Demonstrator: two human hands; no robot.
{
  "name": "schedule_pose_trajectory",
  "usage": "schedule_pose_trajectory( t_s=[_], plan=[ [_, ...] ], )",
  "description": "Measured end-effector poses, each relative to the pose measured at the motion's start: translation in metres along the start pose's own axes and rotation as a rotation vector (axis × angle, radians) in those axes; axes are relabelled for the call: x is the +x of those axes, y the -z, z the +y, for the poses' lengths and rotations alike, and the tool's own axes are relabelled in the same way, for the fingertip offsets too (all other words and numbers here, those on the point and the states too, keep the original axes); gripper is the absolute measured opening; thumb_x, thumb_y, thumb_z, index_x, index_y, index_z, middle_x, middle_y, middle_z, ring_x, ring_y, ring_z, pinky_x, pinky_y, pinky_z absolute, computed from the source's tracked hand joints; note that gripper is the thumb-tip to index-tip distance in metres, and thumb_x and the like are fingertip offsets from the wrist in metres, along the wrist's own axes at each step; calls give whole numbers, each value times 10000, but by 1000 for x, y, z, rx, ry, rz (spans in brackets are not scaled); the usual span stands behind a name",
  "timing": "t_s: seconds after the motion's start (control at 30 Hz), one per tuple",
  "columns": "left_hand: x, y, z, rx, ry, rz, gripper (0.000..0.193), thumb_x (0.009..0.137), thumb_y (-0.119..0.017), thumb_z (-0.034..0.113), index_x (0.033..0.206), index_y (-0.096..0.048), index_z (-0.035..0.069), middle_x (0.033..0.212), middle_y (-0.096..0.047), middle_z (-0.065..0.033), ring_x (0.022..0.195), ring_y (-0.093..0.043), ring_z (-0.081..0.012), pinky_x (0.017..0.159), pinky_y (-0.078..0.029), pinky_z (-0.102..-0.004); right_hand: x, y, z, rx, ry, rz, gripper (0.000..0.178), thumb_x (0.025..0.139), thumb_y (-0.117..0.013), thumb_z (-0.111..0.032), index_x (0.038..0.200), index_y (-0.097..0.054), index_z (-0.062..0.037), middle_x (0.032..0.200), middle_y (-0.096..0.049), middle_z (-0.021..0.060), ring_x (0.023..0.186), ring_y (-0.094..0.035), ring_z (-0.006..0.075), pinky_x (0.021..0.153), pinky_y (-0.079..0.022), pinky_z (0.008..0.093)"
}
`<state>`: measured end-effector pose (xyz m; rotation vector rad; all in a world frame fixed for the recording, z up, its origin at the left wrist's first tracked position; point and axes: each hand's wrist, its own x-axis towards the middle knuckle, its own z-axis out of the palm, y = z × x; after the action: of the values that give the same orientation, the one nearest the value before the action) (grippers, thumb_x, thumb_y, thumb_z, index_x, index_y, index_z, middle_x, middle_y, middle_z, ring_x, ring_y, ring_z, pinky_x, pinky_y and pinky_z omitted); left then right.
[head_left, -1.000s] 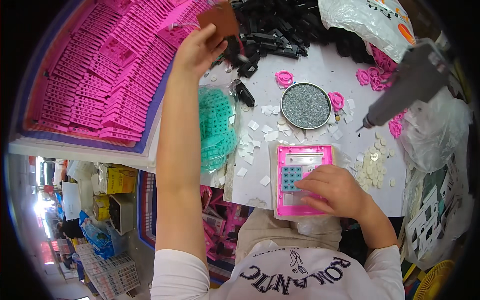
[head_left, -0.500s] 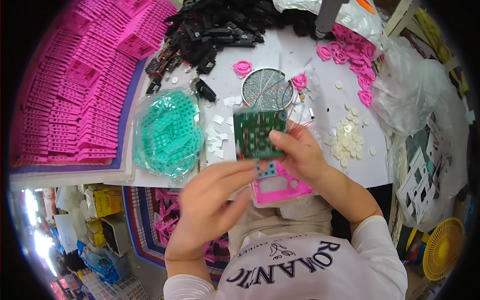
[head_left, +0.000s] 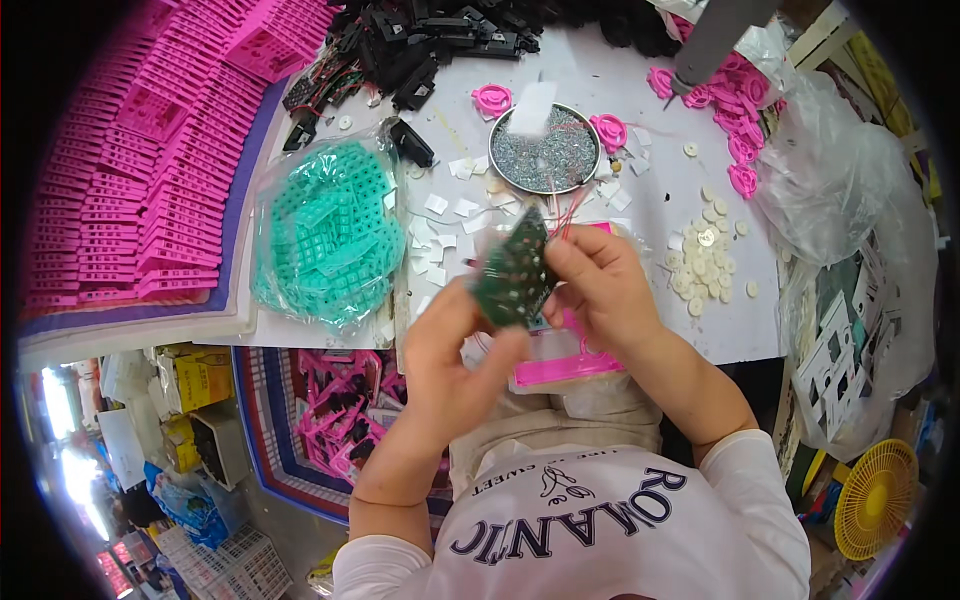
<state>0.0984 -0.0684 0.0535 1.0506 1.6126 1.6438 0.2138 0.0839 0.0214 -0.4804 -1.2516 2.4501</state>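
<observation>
A green circuit board is held up in front of me, tilted and a little blurred by motion. My left hand grips its lower left edge, thumb in front. At the opposite edge, my right hand is closed with thumb and fingers together, beside thin red wires running off the board's top. Whether that hand pinches the board or only the wires, I cannot tell. Below both hands lies a bright pink plastic casing at the table's near edge, partly covered by the board and the right hand.
Beyond the board stands a round dish of small metal screws, a blurred white square over it. Bagged teal keypads lie left, near stacked pink casings. Pale discs are at right, black plastic parts at the back.
My left hand has come up to the board and taken hold of it. The board has turned from nearly flat-on to tilted. A white square now shows over the dish.
</observation>
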Motion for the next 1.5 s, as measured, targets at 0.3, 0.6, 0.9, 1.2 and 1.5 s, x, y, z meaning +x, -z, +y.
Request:
schedule_pose_trajectory(
  t_s=[0.3, 0.6, 0.9, 1.2, 1.5],
  plan=[
    [12, 0, -20, -348, 29, 75, 383, 912, -673, -12, 1272, -544, -3, 1109, -655, -81, 996, -645, -144, 886, -532, -293, 4, 7, -18, -162, -109, -155, 238, 1005, -672, -240, 1053, -748, -20, 751, -658, -9, 553, -539, 27, 490, -406, 186],
    [19, 8, -24, 465, -473, 70, 393, 668, -828, 36, 1048, -739, 82, 939, -579, -68, 896, -550, -262, 776, -446, -371, 3, -4, 6, 116, -391, -124, 329, 1051, -556, -292, 1128, -722, -19, 821, -690, 23, 617, -593, 83, 557, -473, 246],
    [34, 39, -25, 325, -194, 45, 214, 795, -825, 76, 939, -674, 24, 1014, -628, -106, 963, -576, -218, 843, -441, -336, -8, 9, -18, -231, 39, -106, 416, 1001, -635, -264, 1317, -632, 7, 1071, -705, 67, 878, -660, 129, 764, -538, 272],
    [14, 43, -37, -373, -174, 448, 9, 946, -617, 14, 938, -617, 18, 870, -543, -16, 756, -473, -99, 692, -402, -256, -4, 8, -1, 329, -123, 35, 423, 1073, -456, -341, 1302, -630, -29, 1227, -690, 126, 1069, -657, 222, 925, -526, 423],
    [-3, -25, -36, -272, -17, 146, 416, 947, -656, 40, 1341, -542, -29, 1247, -646, -115, 1224, -574, -176, 1043, -444, -353, -10, -18, 24, -83, -30, 60, 442, 1081, -472, -341, 1367, -589, -25, 1365, -600, 105, 1234, -569, 200, 1062, -415, 404]
  ],
)
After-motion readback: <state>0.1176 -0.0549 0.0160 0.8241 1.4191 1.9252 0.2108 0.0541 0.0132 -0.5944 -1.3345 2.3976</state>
